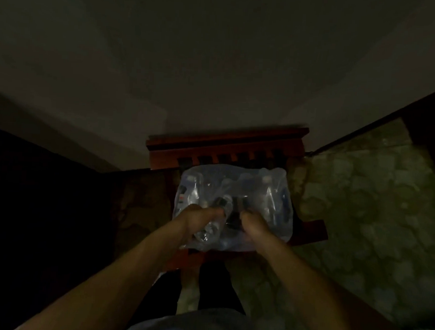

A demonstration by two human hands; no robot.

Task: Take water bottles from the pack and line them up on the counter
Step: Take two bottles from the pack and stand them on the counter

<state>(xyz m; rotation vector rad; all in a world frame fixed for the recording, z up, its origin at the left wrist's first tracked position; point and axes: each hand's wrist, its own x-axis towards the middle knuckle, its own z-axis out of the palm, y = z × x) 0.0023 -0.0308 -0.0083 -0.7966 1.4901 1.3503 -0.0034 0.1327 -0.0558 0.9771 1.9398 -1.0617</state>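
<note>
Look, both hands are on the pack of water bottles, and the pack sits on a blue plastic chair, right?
Not quite. Both hands, left and right, are on the pack, but the head view shows it sitting on a reddish-brown wooden chair, not a blue plastic one.

Pack (234,205) sits on a wooden chair (224,147), chair back behind it vs wall. 2 hands on pack's near side: left hand (199,218) left of centre, right hand (253,225) right. Patterned floor (358,206) to the right.
</note>
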